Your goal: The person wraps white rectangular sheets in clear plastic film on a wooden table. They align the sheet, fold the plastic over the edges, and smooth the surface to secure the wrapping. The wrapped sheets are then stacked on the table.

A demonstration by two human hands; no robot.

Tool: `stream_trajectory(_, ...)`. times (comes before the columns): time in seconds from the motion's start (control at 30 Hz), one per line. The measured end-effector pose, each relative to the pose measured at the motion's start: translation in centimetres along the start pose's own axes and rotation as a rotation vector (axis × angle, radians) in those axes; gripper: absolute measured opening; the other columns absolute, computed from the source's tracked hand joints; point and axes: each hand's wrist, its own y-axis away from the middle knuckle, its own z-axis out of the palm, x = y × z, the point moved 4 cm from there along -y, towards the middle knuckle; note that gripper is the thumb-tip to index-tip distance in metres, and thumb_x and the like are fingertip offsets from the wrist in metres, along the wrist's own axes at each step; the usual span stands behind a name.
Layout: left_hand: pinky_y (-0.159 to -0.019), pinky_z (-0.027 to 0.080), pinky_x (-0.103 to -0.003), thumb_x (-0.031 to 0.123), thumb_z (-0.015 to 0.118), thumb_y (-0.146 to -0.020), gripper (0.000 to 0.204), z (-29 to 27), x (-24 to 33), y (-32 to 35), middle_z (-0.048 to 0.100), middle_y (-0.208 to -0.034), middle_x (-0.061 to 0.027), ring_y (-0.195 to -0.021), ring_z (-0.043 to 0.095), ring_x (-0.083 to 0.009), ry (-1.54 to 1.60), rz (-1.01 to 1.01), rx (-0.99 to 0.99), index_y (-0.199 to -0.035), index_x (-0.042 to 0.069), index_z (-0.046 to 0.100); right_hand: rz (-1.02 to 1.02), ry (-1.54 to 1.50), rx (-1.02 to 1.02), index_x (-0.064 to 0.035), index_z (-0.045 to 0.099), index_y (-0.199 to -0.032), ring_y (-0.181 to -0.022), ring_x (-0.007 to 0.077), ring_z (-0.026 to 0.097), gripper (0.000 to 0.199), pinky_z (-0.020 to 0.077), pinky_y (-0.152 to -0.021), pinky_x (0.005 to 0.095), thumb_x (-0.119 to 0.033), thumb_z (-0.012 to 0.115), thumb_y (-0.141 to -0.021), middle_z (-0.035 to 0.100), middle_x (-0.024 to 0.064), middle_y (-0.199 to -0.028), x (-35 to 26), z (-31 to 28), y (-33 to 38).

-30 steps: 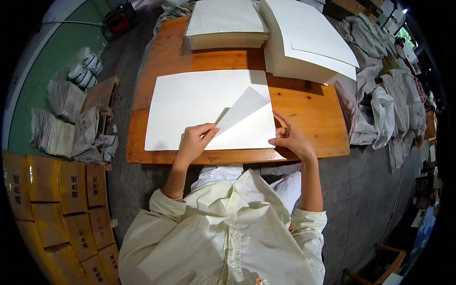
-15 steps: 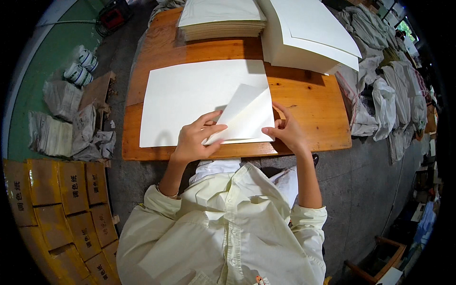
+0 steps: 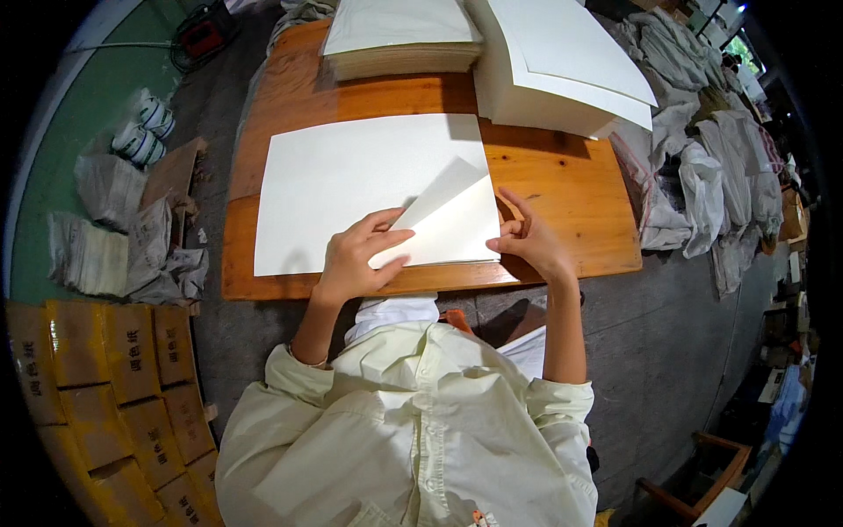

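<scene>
On the desk (image 3: 562, 189) lies a large white sheet (image 3: 351, 189), its near right corner folded over. It looks light, thin and easily creased; grip at edges. Left hand (image 3: 356, 259) presses the flap (image 3: 452, 220); right hand (image 3: 531, 246) pinches its edge.

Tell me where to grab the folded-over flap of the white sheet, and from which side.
Probably at the flap's near right corner, coming from the right. That edge sits lifted off the white sheet by the right hand, so fingers could slip under it. The left hand already rests flat on the flap's left part, and the stacks of paper crowd the far side of the wooden table.
</scene>
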Motion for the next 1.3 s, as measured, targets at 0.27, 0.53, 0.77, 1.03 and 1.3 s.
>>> stream_trajectory(0.27, -0.067, 0.052, -0.031, 0.023, 0.077, -0.07, 0.034, -0.1, -0.6, 0.4, 0.065, -0.09, -0.0084, -0.08, 0.064, -0.0229, -0.064, -0.037, 0.004, -0.102, 0.013, 0.069, -0.04, 0.077, 0.059, -0.0006, 0.029, -0.141, -0.06, 0.0073, 0.052, 0.088, 0.0427, -0.058, 0.02, -0.001, 0.078, -0.069, 0.055, -0.0006, -0.066, 0.3, 0.5, -0.2)
stream_trajectory(0.53, -0.059, 0.049, -0.028, 0.003, 0.063, -0.083, 0.03, 0.0, -1.5, 0.8, 0.067, -0.091, -0.0122, -0.073, 0.064, -0.0219, 0.104, -0.238, 0.141, -0.112, 0.011, 0.065, -0.001, 0.007, -0.056, -0.0025, 0.026, -0.143, -0.061, 0.0072, 0.053, 0.09, 0.0439, -0.058, 0.0209, 0.001, 0.077, -0.069, 0.057, 0.0008, -0.068, -0.4, 0.2, -0.1)
stream_trajectory(0.77, -0.074, 0.052, -0.031, 0.011, 0.074, -0.075, 0.043, 0.3, -1.1, 0.7, 0.063, -0.106, -0.0142, -0.09, 0.064, -0.0262, 0.042, -0.12, -0.08, -0.116, 0.008, 0.062, -0.025, -0.008, 0.004, -0.0029, 0.033, -0.14, -0.06, 0.0062, 0.051, 0.085, 0.041, -0.054, 0.0202, 0.0, 0.077, -0.068, 0.056, 0.0002, -0.066, 0.4, 0.4, -0.4)
stream_trajectory(1.03, -0.072, 0.052, -0.033, 0.026, 0.084, -0.059, 0.057, -0.4, 0.7, -0.7, 0.065, -0.098, -0.008, -0.087, 0.062, -0.0238, -0.032, -0.03, -0.064, -0.111, 0.013, 0.065, -0.115, 0.126, 0.195, 0.001, 0.042, -0.13, -0.056, 0.0055, 0.044, 0.073, 0.0368, -0.052, 0.0196, -0.006, 0.08, -0.069, 0.047, -0.0035, -0.061, 0.4, 1.8, -0.4)
stream_trajectory(1.3, -0.065, 0.048, -0.024, -0.004, 0.063, -0.08, 0.045, -0.2, -1.3, 0.5, 0.065, -0.095, -0.0124, -0.07, 0.06, -0.0172, 0.146, -0.289, 0.071, -0.123, 0.008, 0.057, -0.069, -0.076, 0.054, -0.0023, 0.027, -0.143, -0.061, 0.0069, 0.052, 0.088, 0.0415, -0.056, 0.0193, -0.002, 0.077, -0.071, 0.057, 0.0002, -0.068, -0.4, 1.0, 0.6)
